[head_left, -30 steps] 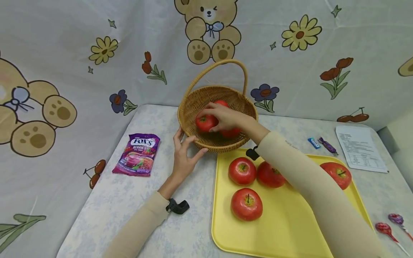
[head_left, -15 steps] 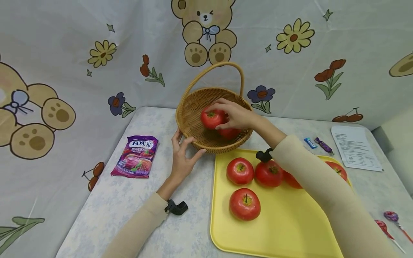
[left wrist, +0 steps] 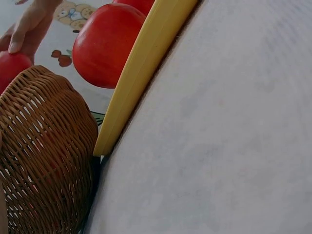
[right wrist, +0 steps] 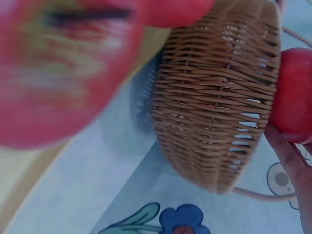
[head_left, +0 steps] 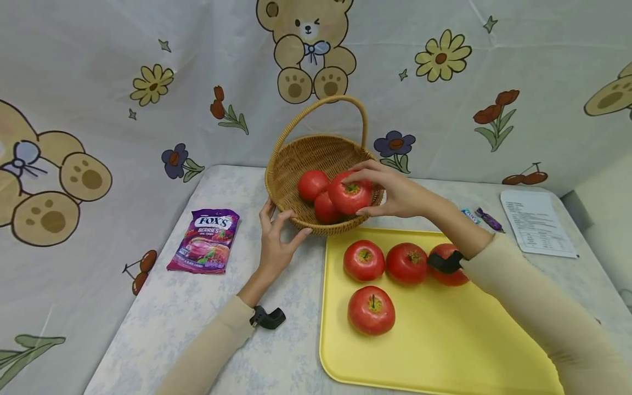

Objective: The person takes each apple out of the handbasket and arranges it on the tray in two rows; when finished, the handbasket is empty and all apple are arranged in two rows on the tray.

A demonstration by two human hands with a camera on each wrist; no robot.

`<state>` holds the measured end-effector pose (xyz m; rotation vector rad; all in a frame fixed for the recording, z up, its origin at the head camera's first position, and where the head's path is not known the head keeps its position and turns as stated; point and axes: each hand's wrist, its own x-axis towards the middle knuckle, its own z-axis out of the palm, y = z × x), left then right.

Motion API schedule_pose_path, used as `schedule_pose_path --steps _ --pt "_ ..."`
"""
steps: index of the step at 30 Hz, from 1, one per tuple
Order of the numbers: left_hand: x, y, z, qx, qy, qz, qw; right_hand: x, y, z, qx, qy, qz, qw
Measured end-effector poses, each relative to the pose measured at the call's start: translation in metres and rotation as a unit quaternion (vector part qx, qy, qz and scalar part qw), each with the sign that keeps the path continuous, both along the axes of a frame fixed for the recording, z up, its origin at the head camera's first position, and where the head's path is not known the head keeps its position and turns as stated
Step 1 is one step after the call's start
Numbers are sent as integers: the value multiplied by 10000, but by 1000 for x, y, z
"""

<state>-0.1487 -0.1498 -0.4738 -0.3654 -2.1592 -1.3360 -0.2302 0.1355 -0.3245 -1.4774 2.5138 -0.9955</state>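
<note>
A wicker basket [head_left: 301,151] with an arched handle stands at the back of the table, tipped a little toward me. My right hand [head_left: 395,192] grips a red apple [head_left: 349,193] at the basket's right rim; the right wrist view shows this apple [right wrist: 295,95] just past the woven wall. Two more apples lie inside the basket, one at the left [head_left: 313,185] and one partly hidden behind the held apple [head_left: 326,208]. My left hand [head_left: 276,241] rests at the basket's front left rim, fingers spread along it and thumb pointing right.
A yellow tray [head_left: 444,351] with several red apples [head_left: 371,310] sits in front of the basket. At the left lies a purple candy bag [head_left: 206,240]. Wrapped candies [head_left: 490,219] and a printed sheet [head_left: 538,224] are at the right.
My right hand has moved right with an apple, from inside the basket to its right rim, uncovering the apples left inside. The left hand stays at the rim.
</note>
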Motion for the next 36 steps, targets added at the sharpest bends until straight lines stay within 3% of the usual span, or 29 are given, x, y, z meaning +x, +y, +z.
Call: schedule_pose_path --steps 8,15,24,29,36 --pt "-1 2 0 115 68 -26 9999 51 46 3 63 -51 -184 9998" --pt "0 1 -2 78 68 -43 9999 95 77 -16 185 -102 -307 9993" --pt "-1 -1 1 -3 12 8 10000 150 109 -45 240 -136 -783 9965" --pt "-1 1 2 23 -16 -13 10000 168 121 -63 99 -587 -820 9948" --pt "0 3 2 61 -12 41 10000 181 126 -84 -128 -1153 -836 9897"
